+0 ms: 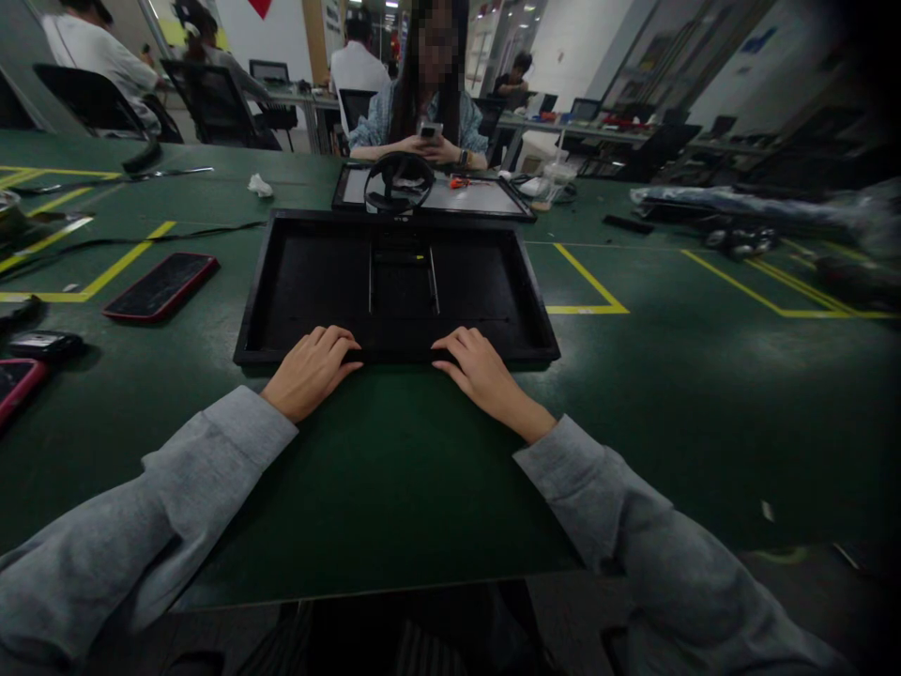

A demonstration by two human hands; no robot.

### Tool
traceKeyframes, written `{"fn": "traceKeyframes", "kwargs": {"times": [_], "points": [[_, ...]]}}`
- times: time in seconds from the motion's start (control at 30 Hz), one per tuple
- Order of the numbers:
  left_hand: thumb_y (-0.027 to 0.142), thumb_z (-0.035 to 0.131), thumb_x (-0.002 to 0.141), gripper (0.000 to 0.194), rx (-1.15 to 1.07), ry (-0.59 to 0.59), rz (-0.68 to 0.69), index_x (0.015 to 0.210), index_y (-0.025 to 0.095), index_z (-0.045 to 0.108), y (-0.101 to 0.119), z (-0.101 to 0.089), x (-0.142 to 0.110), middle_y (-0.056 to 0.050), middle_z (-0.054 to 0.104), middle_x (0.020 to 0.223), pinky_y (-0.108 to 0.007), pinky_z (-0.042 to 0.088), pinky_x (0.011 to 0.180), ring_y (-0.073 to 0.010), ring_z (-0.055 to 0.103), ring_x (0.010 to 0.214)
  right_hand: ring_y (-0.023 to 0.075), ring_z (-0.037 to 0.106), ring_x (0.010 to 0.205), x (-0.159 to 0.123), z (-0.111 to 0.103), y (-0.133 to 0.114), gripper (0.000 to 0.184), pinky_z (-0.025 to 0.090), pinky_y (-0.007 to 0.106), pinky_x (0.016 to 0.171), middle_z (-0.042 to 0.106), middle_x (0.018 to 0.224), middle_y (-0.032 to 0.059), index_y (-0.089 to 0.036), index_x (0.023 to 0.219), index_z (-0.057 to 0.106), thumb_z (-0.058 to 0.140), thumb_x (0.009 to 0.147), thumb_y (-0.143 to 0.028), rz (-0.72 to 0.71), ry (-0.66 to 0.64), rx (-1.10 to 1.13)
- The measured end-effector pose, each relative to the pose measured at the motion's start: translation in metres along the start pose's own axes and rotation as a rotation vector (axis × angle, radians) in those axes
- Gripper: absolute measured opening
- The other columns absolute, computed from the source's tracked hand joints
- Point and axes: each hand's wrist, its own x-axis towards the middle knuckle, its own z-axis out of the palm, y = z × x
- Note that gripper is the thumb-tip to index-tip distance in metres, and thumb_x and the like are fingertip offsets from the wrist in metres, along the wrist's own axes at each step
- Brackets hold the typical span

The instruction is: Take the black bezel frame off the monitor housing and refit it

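A black, shallow rectangular housing (320, 272) lies on the green table in front of me, its raised rim all around and two thin metal rails in its middle. On the near rim, left of centre, my left hand (314, 368) pinches the edge between thumb and fingers. My right hand (485, 376) does the same right of centre, mirroring it. The fingertips of both hands are partly hidden behind the rim. Just beyond the housing's far edge stands a round black ring-shaped piece (399, 183).
Behind the housing lies a framed pale panel (485, 195) with an orange-handled tool (461, 182). To the left are a red-edged phone (161, 286) and a black strap (204, 233). Plastic-wrapped pieces (739, 202) lie far right. Opposite sits a person (387, 117) holding a phone.
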Motion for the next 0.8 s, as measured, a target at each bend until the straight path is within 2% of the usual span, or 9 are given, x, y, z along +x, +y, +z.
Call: {"fn": "traceKeyframes", "kwargs": {"times": [0.3, 0.47, 0.57, 0.67, 0.8], "points": [[0.035, 0.053, 0.105, 0.028, 0.009, 0.017, 0.03, 0.118, 0.012, 0.061, 0.001, -0.002, 0.0, -0.016, 0.065, 0.122, -0.045, 0.055, 0.091, -0.0285, 0.062, 0.105, 0.0284, 0.059, 0.101, 0.0, 0.001, -0.002, 0.024, 0.052, 0.043, 0.086, 0.065, 0.115, 0.0123, -0.021, 0.124, 0.065, 0.052, 0.105, -0.03, 0.003, 0.007, -0.046], [0.043, 0.045, 0.108, 0.036, 0.026, -0.006, 0.027, 0.117, 0.013, 0.062, 0.0, -0.004, 0.001, -0.015, 0.067, 0.117, -0.043, 0.056, 0.089, -0.0271, 0.064, 0.101, 0.0271, 0.061, 0.1, 0.002, -0.004, 0.002, 0.024, 0.051, 0.04, 0.085, 0.067, 0.113, 0.0111, -0.021, 0.122, 0.064, 0.054, 0.105, -0.034, -0.009, -0.035, -0.04], [0.057, 0.041, 0.106, 0.047, 0.016, -0.063, -0.011, 0.117, 0.016, 0.061, -0.012, -0.007, -0.001, -0.012, 0.069, 0.109, -0.038, 0.055, 0.081, -0.0252, 0.066, 0.097, 0.0259, 0.063, 0.097, 0.002, -0.011, 0.018, 0.026, 0.049, 0.038, 0.082, 0.069, 0.106, 0.0086, -0.022, 0.113, 0.064, 0.06, 0.102, -0.045, 0.029, -0.088, 0.002], [0.073, 0.04, 0.1, 0.059, 0.011, -0.126, -0.042, 0.109, 0.019, 0.062, -0.033, -0.013, -0.005, -0.009, 0.069, 0.102, -0.034, 0.052, 0.073, -0.0236, 0.067, 0.09, 0.0257, 0.064, 0.094, -0.001, -0.019, 0.04, 0.033, 0.047, 0.037, 0.077, 0.069, 0.1, 0.0081, -0.021, 0.099, 0.063, 0.066, 0.097, -0.054, 0.09, -0.111, 0.008], [0.08, 0.031, 0.097, 0.069, 0.037, -0.119, -0.001, 0.099, 0.018, 0.062, -0.052, -0.015, -0.011, -0.009, 0.067, 0.095, -0.035, 0.051, 0.075, -0.0238, 0.064, 0.086, 0.0255, 0.062, 0.091, -0.006, -0.023, 0.056, 0.036, 0.047, 0.037, 0.078, 0.068, 0.099, 0.0098, -0.02, 0.097, 0.062, 0.062, 0.098, -0.056, 0.043, -0.107, 0.016]]}}
